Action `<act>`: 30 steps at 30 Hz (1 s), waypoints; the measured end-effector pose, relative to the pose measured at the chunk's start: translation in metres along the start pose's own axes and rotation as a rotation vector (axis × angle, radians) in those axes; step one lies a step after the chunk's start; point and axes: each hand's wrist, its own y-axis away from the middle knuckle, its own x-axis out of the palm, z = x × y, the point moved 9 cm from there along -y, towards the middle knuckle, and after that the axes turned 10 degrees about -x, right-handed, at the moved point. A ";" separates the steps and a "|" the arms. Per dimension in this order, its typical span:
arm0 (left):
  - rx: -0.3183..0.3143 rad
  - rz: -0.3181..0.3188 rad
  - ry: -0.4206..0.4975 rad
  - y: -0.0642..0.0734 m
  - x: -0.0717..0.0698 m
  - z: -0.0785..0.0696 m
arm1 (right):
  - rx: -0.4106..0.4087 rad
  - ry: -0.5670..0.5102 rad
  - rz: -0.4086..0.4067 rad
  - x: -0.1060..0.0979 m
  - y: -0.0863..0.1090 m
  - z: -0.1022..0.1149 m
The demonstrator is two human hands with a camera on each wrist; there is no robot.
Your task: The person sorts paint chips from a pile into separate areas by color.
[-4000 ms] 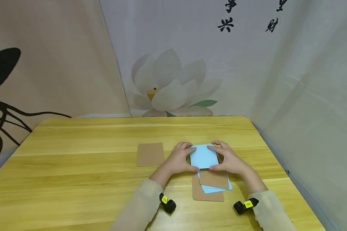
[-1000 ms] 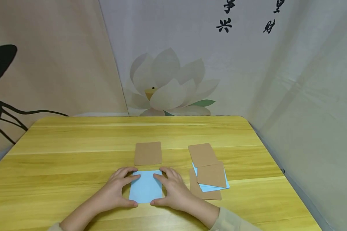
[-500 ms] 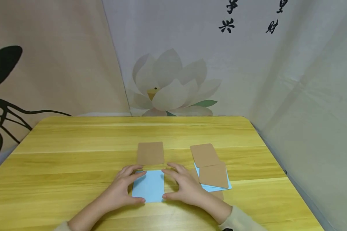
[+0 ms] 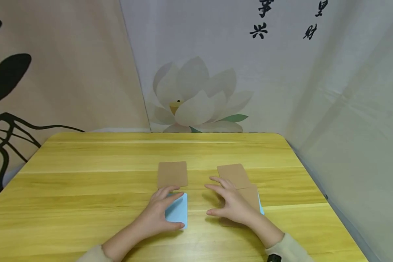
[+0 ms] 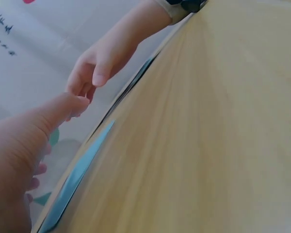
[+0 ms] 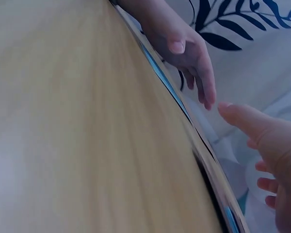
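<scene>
A light-blue square card [image 4: 179, 210] with rounded corners lies flat on the table, partly covered by my left hand [image 4: 158, 211]. The fingers and thumb of that hand are spread over the card without pinching it; in the left wrist view the hand is raised above the blue card [image 5: 77, 177]. My right hand [image 4: 234, 203] hovers in front of an overlapping pile of brown cards [image 4: 251, 194], fingers apart and holding nothing. It hides part of the pile, where a blue corner [image 4: 261, 206] sticks out at the right.
Another brown card [image 4: 172, 174] lies flat just beyond the blue one. At the pile's far end a brown card [image 4: 233, 173] is tilted against the rest. The wooden table [image 4: 85, 196] meets a printed curtain [image 4: 196, 94] at its far edge.
Both hands brought the blue card from the pile on the right to below the single brown card. The right hand then let go and moved right; the left hand has loosened over the card.
</scene>
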 end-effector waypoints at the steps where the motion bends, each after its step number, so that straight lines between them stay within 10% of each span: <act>1: 0.000 0.000 -0.002 -0.002 0.003 -0.002 | 0.004 0.003 -0.007 -0.003 0.002 -0.003; 30: -0.101 0.061 0.009 -0.070 0.062 -0.058 | 0.125 0.018 -0.056 -0.061 0.031 -0.088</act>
